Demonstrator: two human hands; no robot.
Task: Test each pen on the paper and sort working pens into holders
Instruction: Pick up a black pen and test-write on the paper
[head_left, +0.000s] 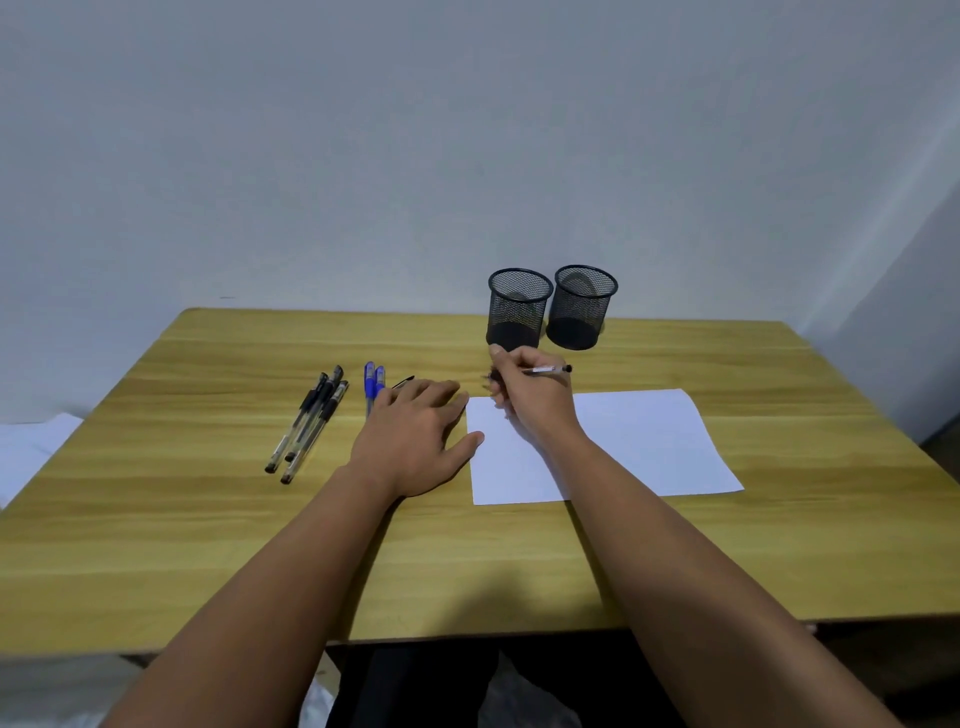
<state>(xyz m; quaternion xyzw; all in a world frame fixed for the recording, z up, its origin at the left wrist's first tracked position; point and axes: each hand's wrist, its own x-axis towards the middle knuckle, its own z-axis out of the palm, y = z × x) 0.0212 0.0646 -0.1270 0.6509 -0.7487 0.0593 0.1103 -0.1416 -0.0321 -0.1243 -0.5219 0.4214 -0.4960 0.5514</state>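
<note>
Gripping a clear-barrelled pen (548, 370) in your right hand (524, 395), you have the fingers curled round it near the tip while its dark end sticks out to the right above the knuckles; the tip itself is blurred, close to the far left corner of the sheet. Your left hand (415, 436) lies flat on the table (208, 545), fingers straight and slightly spread, with the thumb touching the left edge of the paper (649, 441), a smooth white rectangle lying flat. Left of that hand, three black pens (306, 426) with see-through barrels and dark rubbery grips lie side by side, nearly parallel, slanting away from you. Between them and your left hand sit two blue capped pens (373, 387), partly covered by your fingers, and a thin black piece pokes out just beyond the fingertips; what it is cannot be told. At the far edge stand two round black wire-mesh holders (519, 309), upright and just beside each other, tapering a little toward their solid bases. The tabletop has a pale yellowish wood grain with a matte finish.
</note>
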